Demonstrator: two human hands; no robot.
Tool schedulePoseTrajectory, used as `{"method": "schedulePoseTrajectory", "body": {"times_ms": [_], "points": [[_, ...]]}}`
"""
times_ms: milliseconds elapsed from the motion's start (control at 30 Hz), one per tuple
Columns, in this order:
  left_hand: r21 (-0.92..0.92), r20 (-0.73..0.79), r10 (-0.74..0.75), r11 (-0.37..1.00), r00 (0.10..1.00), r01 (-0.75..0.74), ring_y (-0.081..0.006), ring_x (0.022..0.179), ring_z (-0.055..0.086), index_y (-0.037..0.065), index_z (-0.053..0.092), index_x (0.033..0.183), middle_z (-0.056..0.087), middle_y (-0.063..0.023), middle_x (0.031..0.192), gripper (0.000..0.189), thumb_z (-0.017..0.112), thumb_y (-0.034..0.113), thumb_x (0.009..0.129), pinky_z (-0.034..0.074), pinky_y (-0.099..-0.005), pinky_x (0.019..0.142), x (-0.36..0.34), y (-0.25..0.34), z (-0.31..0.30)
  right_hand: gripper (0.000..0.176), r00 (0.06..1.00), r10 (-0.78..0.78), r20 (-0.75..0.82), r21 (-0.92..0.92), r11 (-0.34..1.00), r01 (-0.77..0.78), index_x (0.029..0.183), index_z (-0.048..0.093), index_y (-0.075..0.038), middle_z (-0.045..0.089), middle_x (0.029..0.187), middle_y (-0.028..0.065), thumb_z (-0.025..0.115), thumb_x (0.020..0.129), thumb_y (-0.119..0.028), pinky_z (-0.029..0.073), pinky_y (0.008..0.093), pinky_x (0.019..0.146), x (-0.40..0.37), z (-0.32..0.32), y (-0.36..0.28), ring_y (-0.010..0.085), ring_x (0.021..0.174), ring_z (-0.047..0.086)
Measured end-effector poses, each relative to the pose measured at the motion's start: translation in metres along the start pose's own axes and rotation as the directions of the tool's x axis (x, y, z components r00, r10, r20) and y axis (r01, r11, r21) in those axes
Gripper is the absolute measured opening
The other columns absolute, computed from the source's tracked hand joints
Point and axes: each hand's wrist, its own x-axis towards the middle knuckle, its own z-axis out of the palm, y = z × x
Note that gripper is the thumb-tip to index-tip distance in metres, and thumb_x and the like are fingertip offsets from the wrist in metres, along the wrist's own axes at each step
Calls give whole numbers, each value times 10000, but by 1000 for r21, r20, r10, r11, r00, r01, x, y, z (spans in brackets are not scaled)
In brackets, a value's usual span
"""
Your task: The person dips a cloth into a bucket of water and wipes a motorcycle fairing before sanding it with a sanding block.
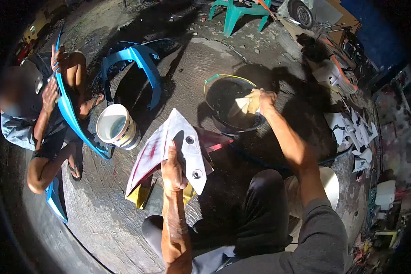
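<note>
My left hand (pixel 172 170) grips a pointed white and red motorcycle body panel (pixel 162 148) and holds it tilted up over the wet ground. My right hand (pixel 265 99) is stretched forward, closed on a yellowish cloth (pixel 247 104) over a dark basin (pixel 228 106) with a yellow-green rim. A second red panel piece (pixel 214 141) lies just behind the held panel.
A person squats at the left, both hands on a long blue panel (pixel 71 114). A white bucket (pixel 116 128) stands beside them, a blue fairing (pixel 139 61) behind it. A green plastic stool (pixel 239 11) is at the top. White panel pieces (pixel 351 132) lie at the right.
</note>
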Motion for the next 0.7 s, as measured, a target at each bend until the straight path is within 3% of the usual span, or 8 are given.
{"method": "schedulePoseTrajectory", "body": {"times_ms": [33,100,167,233,267,333,500,700], "points": [[8,-18,1,1000,1000,-1,-204,903,676,-1,525,1280,663,-110,1099,441,572,321,983,581,-331,742,-1,0,0,203,956,27,-293,-15,999,-33,1039,595,55,662,847,159,578,920,-109,553,453,653,12,-5,18,294,783,674],[25,-45,14,1000,999,-13,-200,893,676,2,526,1277,665,-106,1096,432,569,317,985,580,-325,733,-1,1,3,222,932,-203,-300,-593,805,-16,1087,575,6,656,883,163,603,886,-83,549,461,678,-13,2,-1,310,823,670],[-24,-48,51,998,998,-52,-198,897,674,1,524,1279,663,-105,1101,438,574,318,982,579,-325,730,0,-2,6,285,967,-235,-96,-961,273,-29,1116,579,-62,648,997,185,637,839,-87,544,451,718,-71,33,-59,340,842,667],[-52,-47,77,996,996,-79,-198,910,671,0,521,1283,660,-106,1109,443,580,317,979,578,-328,740,2,-3,9,351,985,5,170,-832,537,140,1185,612,-97,610,1130,187,639,844,-176,499,497,836,-84,33,-52,344,1031,614],[-53,-43,84,995,996,-86,-198,920,669,-1,519,1285,658,-107,1115,444,582,314,978,577,-330,752,2,-3,11,340,889,-69,453,-888,44,457,1189,633,-113,595,1173,181,615,857,-184,468,522,900,-110,47,-70,340,1101,578],[-19,-23,78,997,997,-78,-198,961,662,5,510,1311,646,-105,1159,458,552,329,990,567,-333,791,1,-4,10,285,904,158,397,-868,-256,426,1127,682,-114,557,1262,168,571,866,-146,352,559,1016,-112,58,-54,337,1215,473],[72,1,67,995,998,-67,-200,1020,650,16,487,1364,629,-101,1228,498,491,369,1013,544,-337,855,3,-7,-3,184,855,52,516,-816,-272,510,941,720,-67,627,1156,172,565,857,-119,443,503,926,-101,69,-67,329,1141,561],[34,21,74,997,997,-75,-199,1018,650,11,495,1358,630,-98,1224,496,501,363,1009,540,-336,864,4,-7,3,173,955,-27,297,-838,471,274,784,619,4,657,749,196,704,765,-145,505,430,630,-96,69,-115,311,702,661]]}}
